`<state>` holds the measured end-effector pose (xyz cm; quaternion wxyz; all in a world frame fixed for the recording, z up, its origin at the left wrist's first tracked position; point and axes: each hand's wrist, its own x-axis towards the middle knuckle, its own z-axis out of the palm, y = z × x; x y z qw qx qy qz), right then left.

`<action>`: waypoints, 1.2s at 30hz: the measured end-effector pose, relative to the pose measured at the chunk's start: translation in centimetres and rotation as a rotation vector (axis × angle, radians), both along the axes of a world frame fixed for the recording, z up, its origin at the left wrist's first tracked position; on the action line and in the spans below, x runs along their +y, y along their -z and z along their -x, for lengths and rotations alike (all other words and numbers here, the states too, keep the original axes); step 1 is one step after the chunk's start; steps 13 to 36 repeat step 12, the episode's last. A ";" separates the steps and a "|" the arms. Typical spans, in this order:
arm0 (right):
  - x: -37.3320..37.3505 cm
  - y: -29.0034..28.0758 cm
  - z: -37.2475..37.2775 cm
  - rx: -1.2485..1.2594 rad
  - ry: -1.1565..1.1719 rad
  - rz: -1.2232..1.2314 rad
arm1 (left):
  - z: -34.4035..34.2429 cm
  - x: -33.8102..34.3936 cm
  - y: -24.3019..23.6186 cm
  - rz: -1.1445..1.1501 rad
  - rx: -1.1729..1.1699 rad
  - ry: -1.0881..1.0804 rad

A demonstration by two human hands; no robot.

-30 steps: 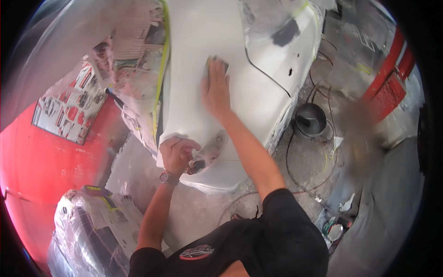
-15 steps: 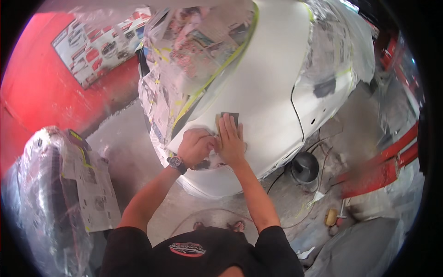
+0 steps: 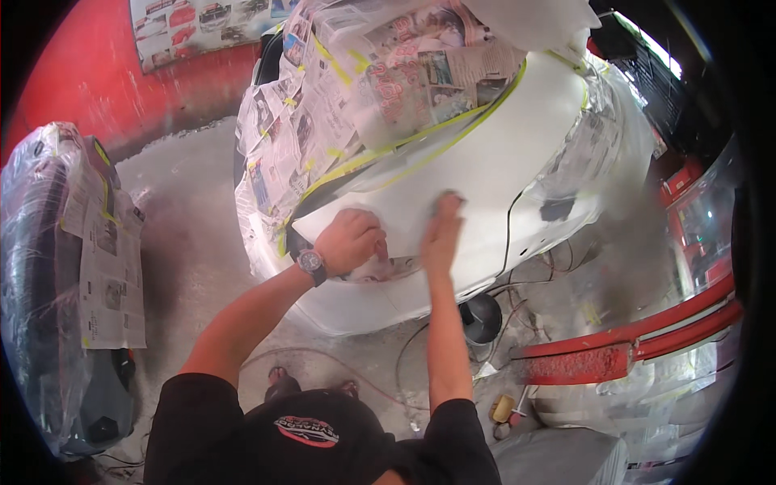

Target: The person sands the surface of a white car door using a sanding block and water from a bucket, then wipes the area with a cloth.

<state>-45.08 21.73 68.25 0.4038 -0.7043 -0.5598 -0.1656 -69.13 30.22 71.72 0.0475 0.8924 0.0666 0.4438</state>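
Note:
A white-primed car body (image 3: 501,153) lies before me, its glass masked with newspaper (image 3: 436,48) and yellow-green tape. My right hand (image 3: 441,238), smeared by motion, lies over the white panel. Under its fingertips shows the end of a dark sanding pad (image 3: 454,196). My left hand (image 3: 352,241), with a watch (image 3: 310,263) on the wrist, is curled closed beside the opening in the panel's near edge. Its fingers point down, and what they hold, if anything, is hidden.
A plastic-wrapped car part (image 3: 40,242) stands at the left. Right of the car are a black bucket (image 3: 481,317), hoses on the floor and a red metal beam (image 3: 578,364). A yellow sponge (image 3: 502,408) lies nearer me. A red wall (image 3: 81,73) rises at the far left.
My right hand has slid right with the sanding pad, away from my left hand. The left hand stays closed near the panel's opening. The view has shifted and turned.

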 end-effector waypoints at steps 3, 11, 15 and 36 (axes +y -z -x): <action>0.6 -1.8 -4.6 0.264 0.180 -0.291 | -0.5 -0.5 -0.6 0.014 -0.041 0.068; 0.1 -0.5 3.3 -0.127 -0.015 0.223 | 2.8 -0.9 2.6 0.134 -0.132 0.113; 0.4 -0.3 3.7 -0.138 -0.031 0.233 | 3.7 -2.7 3.2 0.158 -0.147 0.119; 0.4 -0.3 3.7 -0.138 -0.031 0.233 | 3.7 -2.7 3.2 0.158 -0.147 0.119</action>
